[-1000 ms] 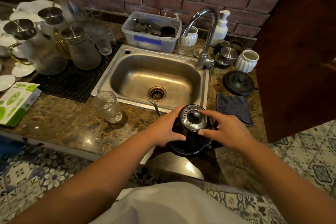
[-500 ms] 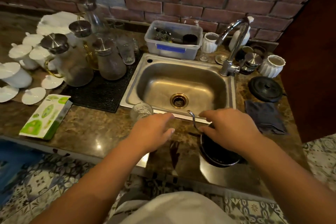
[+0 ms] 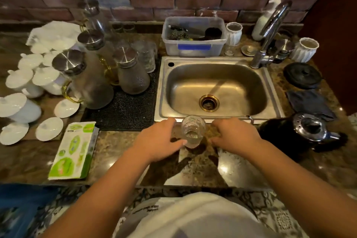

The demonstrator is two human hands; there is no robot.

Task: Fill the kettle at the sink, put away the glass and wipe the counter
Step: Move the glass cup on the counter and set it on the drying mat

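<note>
Brick wall backs a stone counter (image 3: 193, 170) with a steel sink (image 3: 216, 88), the kettle (image 3: 301, 133) standing at the sink's front right corner, while both open hands, left hand (image 3: 160, 139) and right hand (image 3: 234, 135), flank the glass (image 3: 193, 131) at the sink's front edge without gripping, so the glass step seems in hand, and the next move calls for closing fingers round it.

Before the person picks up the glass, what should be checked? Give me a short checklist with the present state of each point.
1. Glass upright on the counter: ok.
2. Glass empty: not ok, a little liquid shows at the bottom.
3. Left hand and right hand beside the glass, one on each side: ok.
4. A hand already grips the glass: not ok, fingers are near but not closed on it.
5. Kettle out of the way: ok, it stands to the right, apart from both hands.
6. Sink free for pouring out: ok.
</note>
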